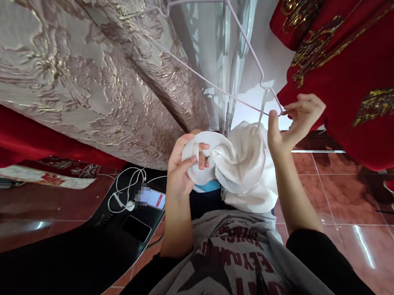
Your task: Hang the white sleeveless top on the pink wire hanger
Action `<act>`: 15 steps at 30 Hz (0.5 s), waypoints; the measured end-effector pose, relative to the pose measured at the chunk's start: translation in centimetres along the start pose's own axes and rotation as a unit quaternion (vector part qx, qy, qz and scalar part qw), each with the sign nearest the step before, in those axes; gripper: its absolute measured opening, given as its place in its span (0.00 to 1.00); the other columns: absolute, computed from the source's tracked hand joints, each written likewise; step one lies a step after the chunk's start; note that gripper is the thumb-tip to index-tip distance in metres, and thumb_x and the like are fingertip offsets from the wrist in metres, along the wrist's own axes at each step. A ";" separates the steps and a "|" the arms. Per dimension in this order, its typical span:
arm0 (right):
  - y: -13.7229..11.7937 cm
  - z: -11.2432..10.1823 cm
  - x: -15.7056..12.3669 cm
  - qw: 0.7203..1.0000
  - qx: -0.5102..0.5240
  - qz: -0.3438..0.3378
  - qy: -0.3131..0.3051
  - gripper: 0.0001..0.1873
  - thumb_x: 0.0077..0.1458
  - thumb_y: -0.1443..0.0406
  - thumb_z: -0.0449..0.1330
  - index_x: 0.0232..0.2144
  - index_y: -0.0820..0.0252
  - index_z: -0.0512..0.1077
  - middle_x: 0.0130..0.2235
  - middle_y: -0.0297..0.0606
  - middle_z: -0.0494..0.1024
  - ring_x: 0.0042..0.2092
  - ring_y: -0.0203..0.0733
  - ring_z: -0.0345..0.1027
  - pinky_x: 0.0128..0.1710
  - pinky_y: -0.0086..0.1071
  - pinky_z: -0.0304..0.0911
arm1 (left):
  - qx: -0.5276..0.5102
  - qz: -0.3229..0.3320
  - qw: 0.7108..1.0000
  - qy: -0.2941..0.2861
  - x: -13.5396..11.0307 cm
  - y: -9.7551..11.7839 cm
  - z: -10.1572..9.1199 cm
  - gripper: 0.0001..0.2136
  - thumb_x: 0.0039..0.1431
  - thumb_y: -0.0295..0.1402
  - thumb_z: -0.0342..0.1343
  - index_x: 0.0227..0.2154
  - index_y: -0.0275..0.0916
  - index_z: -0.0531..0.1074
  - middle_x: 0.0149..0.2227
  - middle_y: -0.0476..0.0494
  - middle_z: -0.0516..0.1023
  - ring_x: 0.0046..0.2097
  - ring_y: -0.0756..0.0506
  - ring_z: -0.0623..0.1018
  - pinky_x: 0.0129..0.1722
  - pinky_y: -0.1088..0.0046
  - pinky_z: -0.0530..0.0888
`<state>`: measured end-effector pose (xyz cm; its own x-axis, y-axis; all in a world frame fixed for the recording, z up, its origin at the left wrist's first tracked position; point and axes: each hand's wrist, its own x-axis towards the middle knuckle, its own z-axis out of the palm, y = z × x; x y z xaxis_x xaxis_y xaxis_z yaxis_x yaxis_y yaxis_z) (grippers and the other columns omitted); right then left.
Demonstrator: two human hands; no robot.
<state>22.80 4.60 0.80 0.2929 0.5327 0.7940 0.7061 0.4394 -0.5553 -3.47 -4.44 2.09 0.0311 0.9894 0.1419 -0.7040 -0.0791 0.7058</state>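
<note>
My left hand (pixel 182 166) is closed on a white garment (pixel 241 162), with fingers showing through a loop of its thin strap. The cloth hangs bunched in front of my lap. Another strap (pixel 262 108) of the garment runs up to the right end of a pale pink wire hanger (pixel 202 78), which is suspended ahead of me. My right hand (pixel 295 125) is at that same hanger corner, thumb and fingers spread apart. One fingertip looks to be touching the wire; whether it presses on it I cannot tell.
Embossed pinkish-gold fabric (pixel 97 73) hangs at the left, red embroidered fabric (pixel 353 77) at the right. Metal rack poles (pixel 234 78) stand behind the hanger. On a black bench (pixel 58 245) lie two phones (pixel 136 228) and white earphones (pixel 126 196). Red floor tiles (pixel 347 212) show below.
</note>
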 end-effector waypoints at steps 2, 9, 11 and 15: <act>-0.4 0.1 -0.2 1.000 -0.003 -0.021 0.002 0.22 0.65 0.45 0.57 0.48 0.53 0.74 0.60 0.48 0.64 0.63 0.56 0.67 0.58 0.58 0.71 | 0.002 0.003 1.000 -0.007 0.0 -0.1 0.1 0.19 0.53 0.22 0.69 0.48 0.45 0.83 0.40 0.42 0.88 0.25 0.53 0.75 0.32 0.76 0.80; -1.6 1.2 0.2 0.998 0.003 -0.039 -0.044 0.16 0.67 0.51 0.59 0.43 0.53 0.78 0.61 0.46 0.64 0.65 0.52 0.63 0.63 0.55 0.67 | -0.011 0.000 0.999 -0.040 -0.1 0.1 0.3 0.17 0.56 0.22 0.69 0.47 0.45 0.83 0.41 0.43 0.88 0.26 0.54 0.77 0.33 0.77 0.82; -2.0 1.5 0.5 0.998 0.007 -0.037 -0.050 0.16 0.66 0.50 0.60 0.40 0.54 0.78 0.60 0.46 0.66 0.65 0.51 0.63 0.64 0.55 0.66 | -0.013 -0.002 0.999 -0.038 -0.2 0.1 0.5 0.16 0.56 0.22 0.69 0.47 0.44 0.83 0.41 0.43 0.88 0.26 0.53 0.77 0.33 0.77 0.82; -3.3 1.6 1.2 0.996 0.032 -0.007 -0.079 0.17 0.63 0.49 0.63 0.34 0.56 0.75 0.58 0.45 0.68 0.66 0.51 0.62 0.68 0.56 0.61 | -0.010 -0.012 0.999 -0.029 -0.2 0.0 0.4 0.16 0.56 0.23 0.68 0.46 0.44 0.83 0.40 0.43 0.88 0.26 0.53 0.77 0.33 0.76 0.81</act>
<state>19.80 4.98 3.18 0.1741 0.6316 0.7555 0.6660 0.4896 -0.5628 -3.17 -4.73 2.36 0.0891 0.9820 0.1665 -0.7163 -0.0530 0.6958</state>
